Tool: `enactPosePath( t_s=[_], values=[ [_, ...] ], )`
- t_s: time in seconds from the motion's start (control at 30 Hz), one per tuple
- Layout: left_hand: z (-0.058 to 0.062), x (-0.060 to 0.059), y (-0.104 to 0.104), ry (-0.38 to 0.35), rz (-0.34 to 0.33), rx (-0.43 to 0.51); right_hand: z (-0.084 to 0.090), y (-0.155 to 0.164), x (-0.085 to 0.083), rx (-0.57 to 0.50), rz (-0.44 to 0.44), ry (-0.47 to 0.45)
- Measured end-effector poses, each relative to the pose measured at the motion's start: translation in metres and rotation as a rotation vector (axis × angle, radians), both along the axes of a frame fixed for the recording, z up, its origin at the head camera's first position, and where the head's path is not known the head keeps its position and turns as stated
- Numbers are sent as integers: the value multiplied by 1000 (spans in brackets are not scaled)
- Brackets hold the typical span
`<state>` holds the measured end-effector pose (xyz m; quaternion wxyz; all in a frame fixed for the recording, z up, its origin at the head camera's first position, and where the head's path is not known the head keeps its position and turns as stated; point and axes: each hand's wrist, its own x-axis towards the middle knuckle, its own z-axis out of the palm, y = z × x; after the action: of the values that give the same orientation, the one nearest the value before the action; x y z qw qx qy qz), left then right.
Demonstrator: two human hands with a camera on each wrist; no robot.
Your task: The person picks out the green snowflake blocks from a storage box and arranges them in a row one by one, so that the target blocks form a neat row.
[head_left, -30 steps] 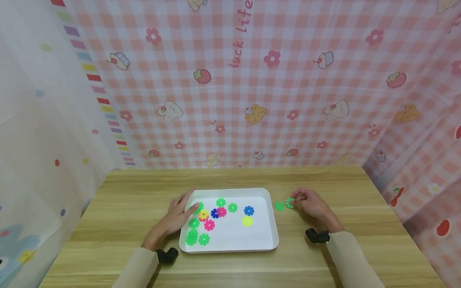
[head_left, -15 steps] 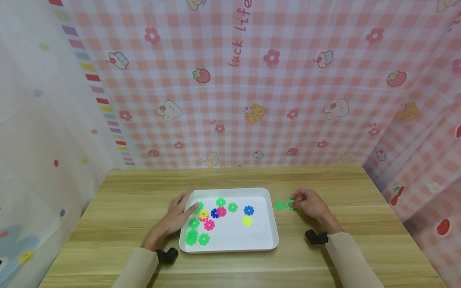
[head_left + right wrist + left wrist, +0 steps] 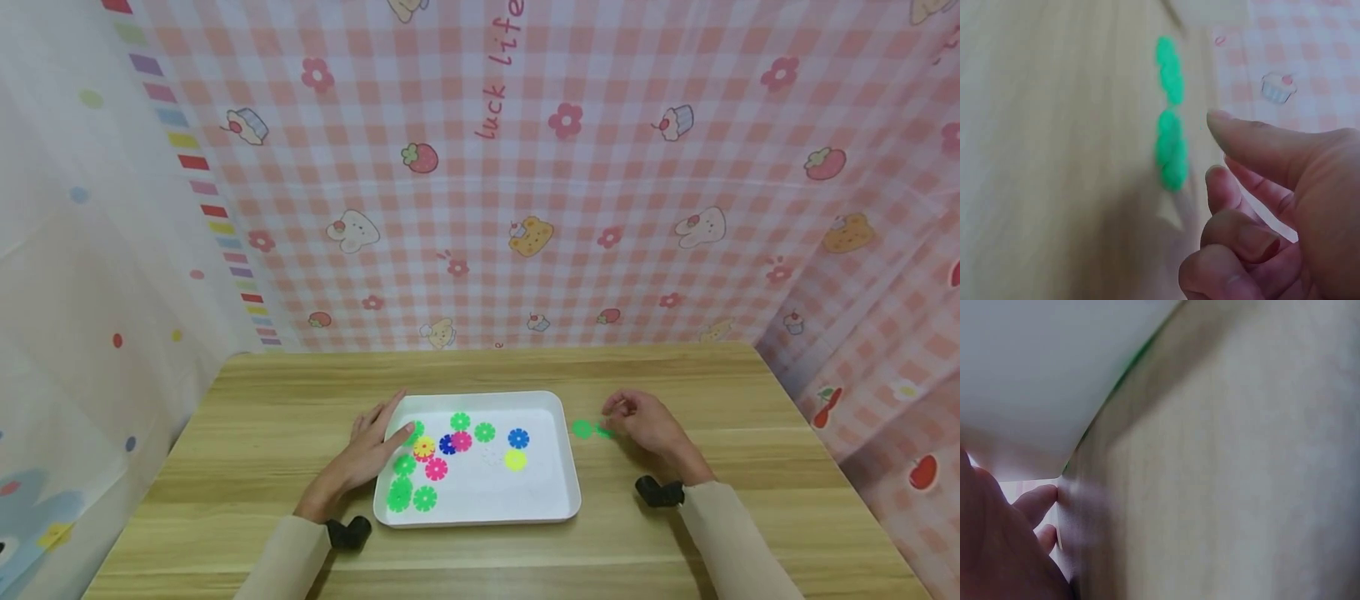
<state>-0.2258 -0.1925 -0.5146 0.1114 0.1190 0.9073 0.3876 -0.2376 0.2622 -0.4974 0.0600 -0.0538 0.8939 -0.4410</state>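
Observation:
My left hand (image 3: pixel 372 444) holds the left side of a white tray (image 3: pixel 480 518), its thumb over the rim and its other fingers outside near the far corner. In the left wrist view, fingertips (image 3: pixel 1038 503) show beside the tray's outer wall (image 3: pixel 1035 387). On the wood to the right of the tray, two green notched plastic discs (image 3: pixel 582 429) lie in a row. My right hand (image 3: pixel 647 423) hovers at the right-hand green disc (image 3: pixel 1172 150), thumb and forefinger apart and nothing between them. In the head view, the fingers partly hide that disc.
Several more notched discs lie in the tray, mostly on its left: green (image 3: pixel 425 498), pink (image 3: pixel 437 469), a yellow (image 3: pixel 423 447) and a dark blue one. A blue disc (image 3: pixel 518 438) and a bright yellow disc (image 3: pixel 515 460) lie farther right. A checked cloth (image 3: pixel 525 183) hangs behind the table.
My right fingers have let go of the green disc, which now lies flat beside the other, and have risen slightly off it. The left hand and tray have stayed put.

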Motion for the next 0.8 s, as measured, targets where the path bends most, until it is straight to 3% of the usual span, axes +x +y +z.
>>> enactPosePath(
  t_s=[0.27, 0.47, 0.63, 0.8],
  values=[
    [-3, 0, -1, 15, -2, -8, 28, -35, -8, -25, 95, 27],
    [-2, 0, -1, 10, 5, -8, 46, -73, -16, -34, 216, 35],
    [-2, 0, -1, 10, 12, -9, 51, -105, -23, -11, 287, -51],
    [-3, -1, -1, 12, 2, -8, 44, -128, -28, 20, 328, -143]
  ],
)
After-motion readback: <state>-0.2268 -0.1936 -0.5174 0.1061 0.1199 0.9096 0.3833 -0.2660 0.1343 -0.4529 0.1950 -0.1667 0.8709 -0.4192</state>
